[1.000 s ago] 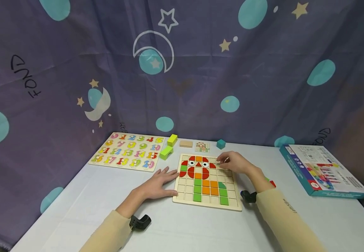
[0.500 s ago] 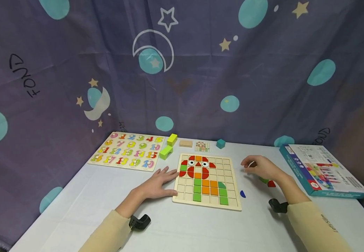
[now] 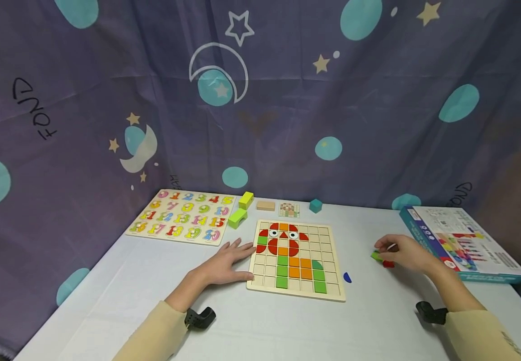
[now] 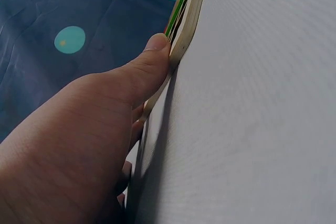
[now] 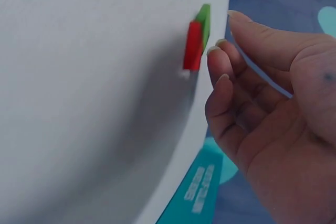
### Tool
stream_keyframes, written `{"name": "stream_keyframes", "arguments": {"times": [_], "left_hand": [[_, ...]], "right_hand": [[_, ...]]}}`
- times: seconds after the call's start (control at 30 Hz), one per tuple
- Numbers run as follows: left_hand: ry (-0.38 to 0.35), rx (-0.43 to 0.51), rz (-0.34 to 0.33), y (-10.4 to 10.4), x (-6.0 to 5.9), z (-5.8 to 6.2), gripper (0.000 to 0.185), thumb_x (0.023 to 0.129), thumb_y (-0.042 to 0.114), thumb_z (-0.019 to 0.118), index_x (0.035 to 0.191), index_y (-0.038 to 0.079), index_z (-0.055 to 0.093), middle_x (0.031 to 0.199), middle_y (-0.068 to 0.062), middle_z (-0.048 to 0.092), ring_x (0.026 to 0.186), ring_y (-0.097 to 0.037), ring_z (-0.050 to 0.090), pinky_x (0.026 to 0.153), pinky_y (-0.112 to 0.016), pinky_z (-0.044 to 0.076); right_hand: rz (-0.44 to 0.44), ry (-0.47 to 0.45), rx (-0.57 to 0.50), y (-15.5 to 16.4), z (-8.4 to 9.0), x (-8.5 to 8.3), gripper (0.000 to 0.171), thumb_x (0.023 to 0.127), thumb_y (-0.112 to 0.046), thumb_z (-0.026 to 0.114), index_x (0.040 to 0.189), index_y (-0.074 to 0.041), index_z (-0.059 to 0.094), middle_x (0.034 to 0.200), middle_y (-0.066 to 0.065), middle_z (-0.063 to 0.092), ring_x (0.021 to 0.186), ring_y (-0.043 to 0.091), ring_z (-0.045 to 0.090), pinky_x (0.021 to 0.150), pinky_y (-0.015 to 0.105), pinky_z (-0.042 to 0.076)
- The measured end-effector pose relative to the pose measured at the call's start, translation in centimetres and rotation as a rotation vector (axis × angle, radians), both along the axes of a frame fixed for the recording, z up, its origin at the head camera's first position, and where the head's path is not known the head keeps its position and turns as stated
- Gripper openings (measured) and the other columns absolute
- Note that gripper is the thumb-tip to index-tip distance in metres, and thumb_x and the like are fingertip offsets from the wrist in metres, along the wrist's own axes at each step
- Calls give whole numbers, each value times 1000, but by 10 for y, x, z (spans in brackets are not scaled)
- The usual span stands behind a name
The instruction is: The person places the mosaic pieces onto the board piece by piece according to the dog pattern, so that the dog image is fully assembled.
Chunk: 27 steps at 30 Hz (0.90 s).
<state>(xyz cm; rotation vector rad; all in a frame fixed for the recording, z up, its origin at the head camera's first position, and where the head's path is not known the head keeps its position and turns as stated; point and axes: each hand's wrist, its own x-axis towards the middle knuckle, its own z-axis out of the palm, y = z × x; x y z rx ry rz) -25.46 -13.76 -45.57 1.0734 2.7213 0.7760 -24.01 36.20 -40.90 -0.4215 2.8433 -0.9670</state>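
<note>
A: Fingers (image 5: 223, 85) of your right hand (image 3: 406, 253) hung loosely curled just over the small red wooden tile (image 5: 192, 45) and green wooden tile (image 5: 203, 18), gripping nothing, at the square wooden grid board's (image 3: 328, 296) three o'clock.

B: And your left hand (image 3: 224, 263)?

A: Flat and relaxed at nine o'clock, thumb (image 4: 149, 64) against the board's edge, probably steadying it.

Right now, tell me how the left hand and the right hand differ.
The left hand lies flat on the table, thumb pressed against the puzzle board edge; the right hand hovers with curled fingers over the red piece and green piece, gripping nothing. Left is by the board; right is off beside the box. Both wear beige sleeves.
</note>
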Motion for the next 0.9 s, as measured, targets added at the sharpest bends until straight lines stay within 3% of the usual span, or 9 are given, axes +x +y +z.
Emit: {"name": "stream_keyframes", "arguments": {"times": [0.4, 0.9], "left_hand": [[-5, 3, -2, -1, -2, -2, 78, 92, 53, 68, 155, 13, 44, 160, -7, 36, 151, -39, 14, 119, -60, 8], [-6, -3, -3, -1, -1, 0, 78, 92, 53, 69, 155, 14, 44, 160, -8, 36, 151, -39, 14, 119, -59, 8]], "right_hand": [[-49, -20, 37, 19, -6, 14, 29, 93, -14, 74, 111, 7, 66, 94, 4, 64, 86, 22, 56, 68, 22, 50], [-117, -13, 97, 21, -9, 25, 29, 91, -24, 76, 100, 2, 66, 85, 3, 58, 79, 21, 51, 60, 25, 44]]}}
